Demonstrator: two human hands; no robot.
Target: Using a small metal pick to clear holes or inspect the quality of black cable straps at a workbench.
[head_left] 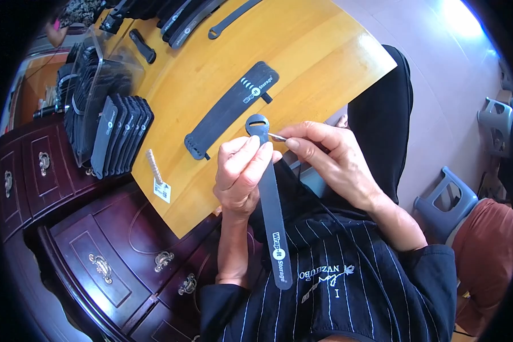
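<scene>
My left hand is closed on a long dark grey strap, pinching it just below its rounded, slotted head. The strap's other end hangs down in front of my striped black apron. My right hand pinches a thin silver-coloured tool, whose tip is at the strap's edge beside the head. Its exact kind is too small to make out. Beyond my hands a dark grey strap bundle lies flat on the wooden table, a short black tab sticking out near each end.
A row of folded straps stands at the table's left edge, beside a clear plastic bin packed with more. Loose straps lie at the back. A white tag is near the front corner. Dark drawers stand left, grey stools right.
</scene>
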